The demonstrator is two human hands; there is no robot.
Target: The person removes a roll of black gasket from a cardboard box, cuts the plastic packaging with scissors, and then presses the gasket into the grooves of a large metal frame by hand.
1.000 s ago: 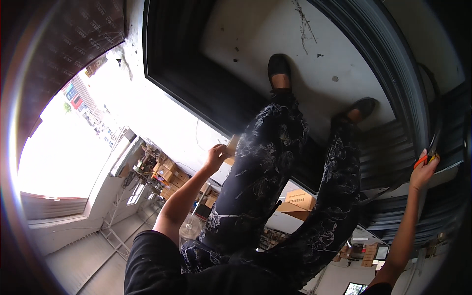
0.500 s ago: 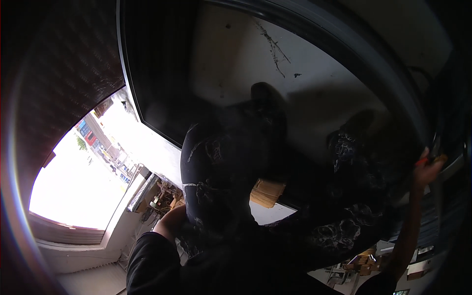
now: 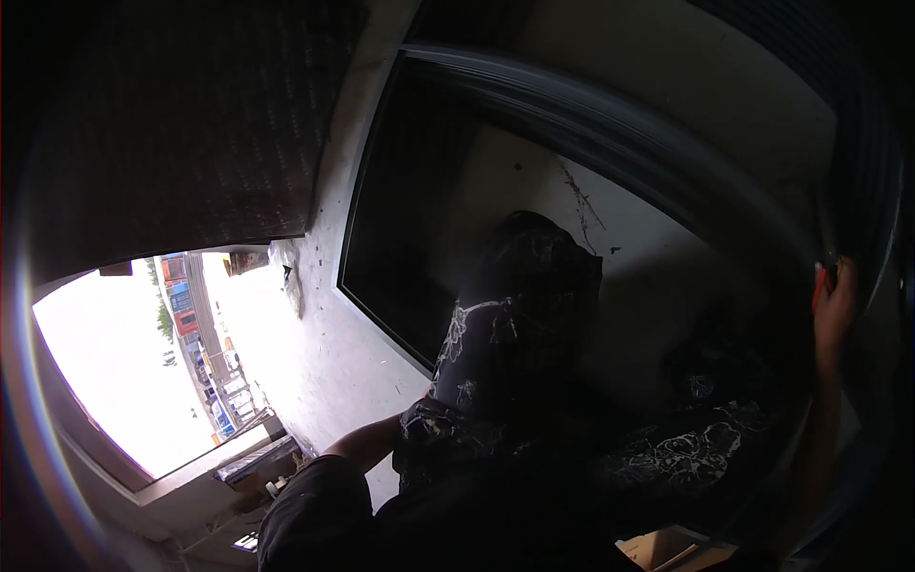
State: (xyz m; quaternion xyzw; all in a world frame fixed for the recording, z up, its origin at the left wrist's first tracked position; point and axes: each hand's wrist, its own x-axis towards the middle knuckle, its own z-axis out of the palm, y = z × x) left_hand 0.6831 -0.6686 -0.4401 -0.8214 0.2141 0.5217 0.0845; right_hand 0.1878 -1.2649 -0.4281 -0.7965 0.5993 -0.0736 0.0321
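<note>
At the far right, my right hand [image 3: 835,310] is raised with its fingers closed around a red-handled tool [image 3: 820,284]. The tool's working end is too dark to make out. It is close to the curved dark edge of a large framed panel [image 3: 610,105]. My left forearm [image 3: 370,444] reaches in behind my bent knee [image 3: 534,253], and the leg covers most of that hand, so its fingers do not show. Inside the dark frame lies a pale surface [image 3: 629,219] with a dark scratch-like mark [image 3: 583,198].
A white, speckled surface [image 3: 324,324] runs along the frame's left side. Beyond it is a bright opening [image 3: 114,353] onto an outdoor yard with containers. A dark textured sheet [image 3: 181,124] fills the upper left. Cardboard [image 3: 672,551] shows at the bottom right.
The view has swung, so the frame and the opening sit differently in it. My right hand still holds the red-handled tool. My left arm remains behind the knee.
</note>
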